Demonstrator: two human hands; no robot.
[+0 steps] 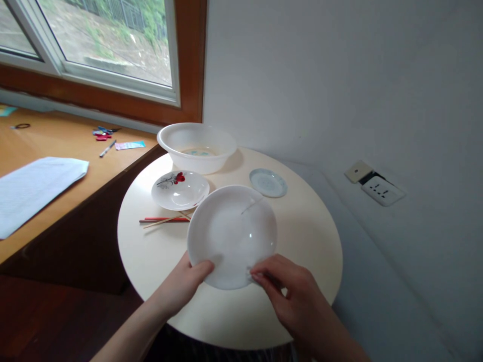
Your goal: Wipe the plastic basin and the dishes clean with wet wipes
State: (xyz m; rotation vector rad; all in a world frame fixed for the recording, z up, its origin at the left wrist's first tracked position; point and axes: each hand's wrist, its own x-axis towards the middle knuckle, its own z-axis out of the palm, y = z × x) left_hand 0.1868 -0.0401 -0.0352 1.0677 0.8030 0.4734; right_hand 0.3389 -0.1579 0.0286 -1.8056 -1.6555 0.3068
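Note:
A white plate is held up above the round table, its smooth face tilted toward me. My left hand grips its lower left rim, thumb on the face and fingers behind. At the lower right rim, my right hand is closed in a pinch. A small whitish bit shows at those fingertips, too small to name. Behind the plate, a white bowl with a red flower rests on the table. Several chopsticks lie crossed, partly hidden by the plate.
On the round white table stand a translucent basin and a pale blue saucer. A wooden desk with papers, a pen and small items is at the left. A wall socket is at the right.

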